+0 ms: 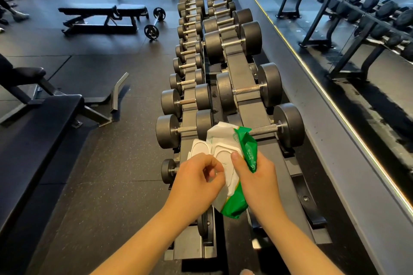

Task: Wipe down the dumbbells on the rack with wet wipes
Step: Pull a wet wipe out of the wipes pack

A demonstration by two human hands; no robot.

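Observation:
I hold a green and white pack of wet wipes (pixel 242 152) over the near end of a long two-tier dumbbell rack (pixel 237 65). My right hand (pixel 257 176) grips the pack's right side, thumb lying on its white top. The white flip lid (pixel 200 148) stands open to the left. My left hand (pixel 199 178) has its fingertips curled in a pinch at the pack's opening; what they pinch is hidden. Black round-headed dumbbells fill both tiers. The nearest upper one (pixel 288 125) lies just behind the pack, and a lower one (pixel 167 130) lies to its left.
A mirror (pixel 335 29) runs along the wall on the right and reflects the rack. Black benches (pixel 102 18) and a barbell (pixel 154 22) stand on the rubber floor to the left. A nearer bench (pixel 44 123) is close at my left.

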